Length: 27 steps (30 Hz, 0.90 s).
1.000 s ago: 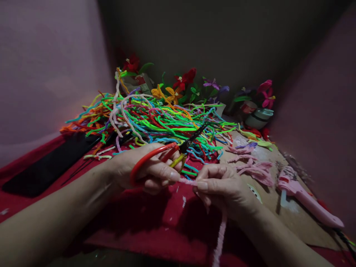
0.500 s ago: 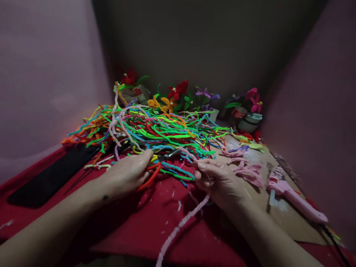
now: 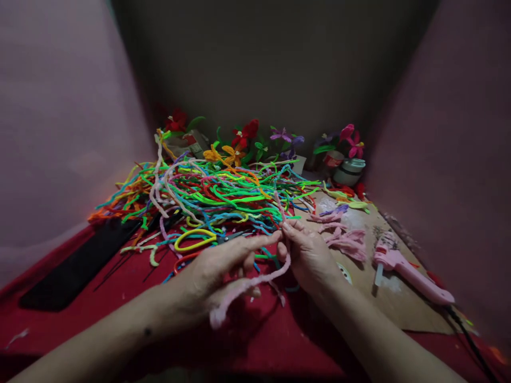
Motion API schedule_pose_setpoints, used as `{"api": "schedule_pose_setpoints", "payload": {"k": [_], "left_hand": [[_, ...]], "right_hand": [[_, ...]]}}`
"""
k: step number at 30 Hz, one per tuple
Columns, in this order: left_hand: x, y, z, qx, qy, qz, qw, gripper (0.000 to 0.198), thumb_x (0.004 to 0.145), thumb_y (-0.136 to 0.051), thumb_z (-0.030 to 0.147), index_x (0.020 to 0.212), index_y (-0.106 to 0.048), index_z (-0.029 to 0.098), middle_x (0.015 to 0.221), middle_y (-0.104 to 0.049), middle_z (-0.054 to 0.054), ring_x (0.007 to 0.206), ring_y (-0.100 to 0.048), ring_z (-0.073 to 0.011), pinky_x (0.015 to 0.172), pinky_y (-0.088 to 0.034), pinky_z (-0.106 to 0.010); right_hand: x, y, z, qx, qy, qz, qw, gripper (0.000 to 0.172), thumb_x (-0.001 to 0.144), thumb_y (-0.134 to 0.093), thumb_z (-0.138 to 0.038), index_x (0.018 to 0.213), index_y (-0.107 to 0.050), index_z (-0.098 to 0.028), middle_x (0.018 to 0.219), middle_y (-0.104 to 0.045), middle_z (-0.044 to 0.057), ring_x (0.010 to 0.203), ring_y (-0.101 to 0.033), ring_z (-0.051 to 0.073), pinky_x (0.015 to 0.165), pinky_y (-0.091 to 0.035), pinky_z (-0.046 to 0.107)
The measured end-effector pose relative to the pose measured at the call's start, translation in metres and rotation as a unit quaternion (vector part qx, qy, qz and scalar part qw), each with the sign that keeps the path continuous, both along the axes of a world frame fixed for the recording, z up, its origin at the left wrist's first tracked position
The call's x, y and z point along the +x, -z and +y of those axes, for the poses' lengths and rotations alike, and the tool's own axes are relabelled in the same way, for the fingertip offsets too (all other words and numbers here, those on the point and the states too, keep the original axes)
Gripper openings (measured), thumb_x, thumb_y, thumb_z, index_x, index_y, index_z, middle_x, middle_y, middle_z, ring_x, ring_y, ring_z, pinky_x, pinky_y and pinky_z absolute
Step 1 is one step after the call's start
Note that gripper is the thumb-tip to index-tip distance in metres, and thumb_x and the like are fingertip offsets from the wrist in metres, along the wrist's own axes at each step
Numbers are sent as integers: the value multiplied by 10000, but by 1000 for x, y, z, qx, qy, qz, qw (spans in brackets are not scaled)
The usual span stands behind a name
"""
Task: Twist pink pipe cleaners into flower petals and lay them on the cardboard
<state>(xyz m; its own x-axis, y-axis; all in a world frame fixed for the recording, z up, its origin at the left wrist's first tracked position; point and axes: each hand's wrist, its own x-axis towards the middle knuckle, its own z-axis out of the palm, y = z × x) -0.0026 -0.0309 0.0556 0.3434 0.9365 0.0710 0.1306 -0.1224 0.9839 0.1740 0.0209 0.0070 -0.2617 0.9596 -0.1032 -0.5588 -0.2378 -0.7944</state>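
A fuzzy pink pipe cleaner (image 3: 269, 277) is pinched in the fingertips of my right hand (image 3: 309, 252). Its short end points up past the fingers, and the longer part curves down to the left, towards me. My left hand (image 3: 223, 266) has one finger stretched to the right fingertips, touching at the pinch; its other fingers are bent and apart. Just behind the left hand, scissors (image 3: 195, 239) with yellow and red handles lie on the red cloth (image 3: 275, 340), partly hidden by that hand.
Behind my hands spreads a heap of coloured pipe cleaners (image 3: 223, 186). Pink petal pieces (image 3: 347, 242) and a pink glue gun (image 3: 411, 271) lie on cardboard (image 3: 415, 316) at the right. Fuzzy flowers (image 3: 245, 133) and a jar (image 3: 349, 171) stand behind; a black flat object (image 3: 75, 266) lies left.
My left hand has let go of the scissors, which now lie on the cloth, and has moved right to my right hand. The pink pipe cleaner's long end has swung up and left.
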Motion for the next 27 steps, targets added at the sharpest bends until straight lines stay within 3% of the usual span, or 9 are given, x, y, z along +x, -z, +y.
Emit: {"api": "schedule_pose_setpoints", "payload": {"k": [1,3,5,7,10,14,17,21,27], "left_hand": [[7,0,-5,41,32,34,998,268,689,-640,121,935,-700,211,766,-590,-52,698,-530,-166,689,-406,-248],[17,3,-11,105,38,64,992,196,773,-555,138,855,-716,215,795,-596,-64,761,-544,-166,743,-402,-249],[22,6,-13,113,-18,5,993,181,802,-538,178,760,-711,204,832,-610,-73,842,-551,-182,803,-395,-265],[25,8,-11,63,-47,-102,992,148,801,-557,235,735,-685,201,797,-620,-60,815,-568,-184,801,-412,-289],[27,9,-3,-40,-36,-258,965,131,808,-559,285,765,-637,189,592,-568,-3,591,-561,-138,660,-453,-278],[29,8,16,-119,-95,-346,926,42,807,-559,197,815,-581,162,521,-478,48,445,-471,-64,517,-434,-207],[33,8,31,-145,-108,-336,924,42,812,-548,181,835,-554,146,517,-438,62,393,-391,-40,447,-401,-188],[40,8,41,-144,-68,-309,938,129,828,-537,250,898,-546,142,478,-319,97,345,-230,-10,383,-289,-146],[46,6,39,-121,-45,-247,960,228,818,-546,347,935,-553,151,510,-379,77,383,-299,-28,417,-298,-164]], "right_hand": [[-1,1,0,-1,4,3,1000,190,700,-663,-268,730,-509,-161,556,-626,0,375,-430,57,365,-315,156],[-1,4,1,-6,11,8,1000,189,695,-669,-258,731,-514,-157,553,-621,0,373,-430,58,356,-303,155],[-1,5,3,-24,4,31,999,178,685,-674,-232,727,-520,-152,568,-626,8,390,-454,66,375,-331,167],[0,3,5,-67,-8,80,994,164,675,-671,-196,719,-518,-154,575,-623,7,440,-505,84,442,-401,194],[3,-4,4,-114,-21,158,981,170,681,-655,-163,685,-485,-169,524,-565,-33,462,-507,84,487,-420,205],[2,-10,-3,-48,-78,171,981,179,715,-643,-183,698,-465,-180,407,-436,-89,341,-327,39,395,-297,167],[-1,-8,-10,8,-85,113,990,162,737,-640,-223,762,-485,-183,414,-469,-93,301,-254,16,359,-221,150],[-3,-4,-13,20,-107,66,992,187,724,-643,-264,768,-487,-173,429,-493,-81,283,-247,12,319,-146,148],[-3,-6,-14,7,-124,49,991,206,700,-658,-282,730,-491,-164,414,-497,-71,276,-240,14,316,-162,152]]}}
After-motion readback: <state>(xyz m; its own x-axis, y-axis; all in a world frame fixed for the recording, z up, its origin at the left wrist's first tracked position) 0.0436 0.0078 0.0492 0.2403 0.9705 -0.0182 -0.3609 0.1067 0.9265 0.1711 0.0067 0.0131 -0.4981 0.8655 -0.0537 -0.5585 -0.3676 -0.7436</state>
